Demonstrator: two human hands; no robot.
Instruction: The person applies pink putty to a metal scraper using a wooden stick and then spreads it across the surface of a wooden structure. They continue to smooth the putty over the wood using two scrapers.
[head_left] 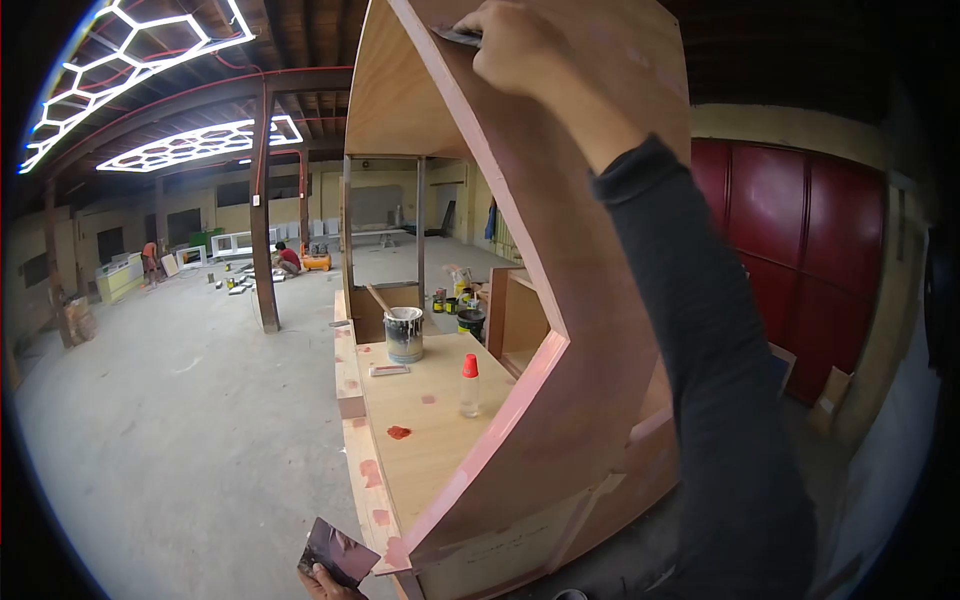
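My right hand [505, 45] is raised at the top, its fingers closed on a thin putty knife [456, 36] that lies against the upper face of a large wooden panel [590, 220]. Pink filler runs along the panel's edge [490, 165]. Low at the left, my left hand [325, 585] grips a dark, shiny flat plate [341, 552] beside the corner of the wooden surface [440, 365]. On that surface stand a paint can [404, 335] with a stick in it and a clear bottle [470, 388] with a red cap, near a red putty blob [399, 432].
Behind the cabinet stand several cans [450, 303] and a black bucket [471, 322]. A steel post [264, 210] rises from the floor at the left. Two people [151, 262] [288, 259] are far back, near an orange compressor [316, 258]. Red doors [790, 240] are at the right.
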